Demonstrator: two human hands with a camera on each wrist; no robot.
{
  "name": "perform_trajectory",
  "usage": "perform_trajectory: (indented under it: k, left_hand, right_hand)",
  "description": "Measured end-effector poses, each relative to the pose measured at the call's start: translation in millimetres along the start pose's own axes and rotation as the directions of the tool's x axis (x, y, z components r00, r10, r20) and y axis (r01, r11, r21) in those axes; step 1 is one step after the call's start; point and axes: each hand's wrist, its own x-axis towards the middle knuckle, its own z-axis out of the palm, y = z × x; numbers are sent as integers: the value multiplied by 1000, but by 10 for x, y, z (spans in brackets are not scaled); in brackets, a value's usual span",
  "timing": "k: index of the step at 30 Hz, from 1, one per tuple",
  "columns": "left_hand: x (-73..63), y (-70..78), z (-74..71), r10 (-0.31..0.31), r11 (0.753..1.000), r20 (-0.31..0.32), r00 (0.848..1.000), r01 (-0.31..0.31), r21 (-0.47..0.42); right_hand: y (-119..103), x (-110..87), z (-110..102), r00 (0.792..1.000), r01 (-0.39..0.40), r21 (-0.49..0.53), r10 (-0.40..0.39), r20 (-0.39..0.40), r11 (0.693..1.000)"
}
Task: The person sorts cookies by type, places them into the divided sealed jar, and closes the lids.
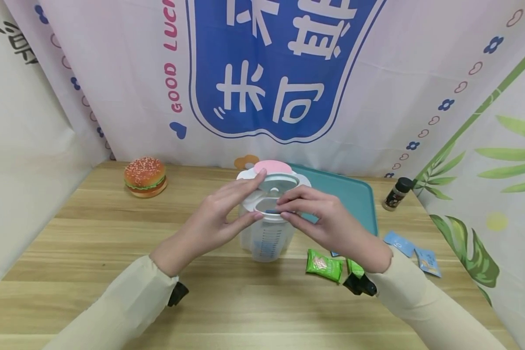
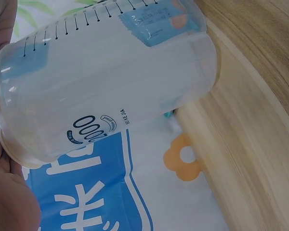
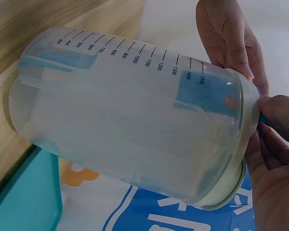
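A clear plastic storage canister (image 1: 267,243) with measuring marks stands upright on the table. Its white lid has a raised flip cap (image 1: 277,182) over an opening, and a pink cap (image 1: 272,167) behind. My left hand (image 1: 225,206) holds the lid from the left, thumb at the front rim and fingers by the raised cap. At the opening, my right hand (image 1: 328,211) pinches a small blue packet (image 1: 271,211). Through the wall in the right wrist view, blue packet material (image 3: 202,94) shows just under the lid. Another blue packet (image 2: 159,23) lies at the canister's bottom.
A teal tray (image 1: 369,204) lies behind to the right. Green packets (image 1: 323,265) sit under my right wrist, with blue packets (image 1: 428,261) farther right. A toy hamburger (image 1: 145,177) is at back left, a black-capped spice jar (image 1: 395,195) at back right.
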Motion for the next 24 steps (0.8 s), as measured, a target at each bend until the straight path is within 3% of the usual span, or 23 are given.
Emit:
perform_trajectory:
  k: [9,14,20,24]
  left_hand:
    - [5,-18,8,38,999,-18,999,-38,1]
    - [-2,-28,15,44,999,-24,999,-44,-1]
    - [10,-25,15,48,999,-27,998,-48,1]
    - [18,-18,21,44,999,-25,999,-44,2]
  right_hand:
    - [-31,-10,4,997,40,-107,-32,75,993]
    - [-41,-8,1,997,34,-108,-26,78,994]
    - [-16,-46,-14,999,50,-14,-50,-9,999]
    - [29,-140,-73,994,25,60,-18,-105,998]
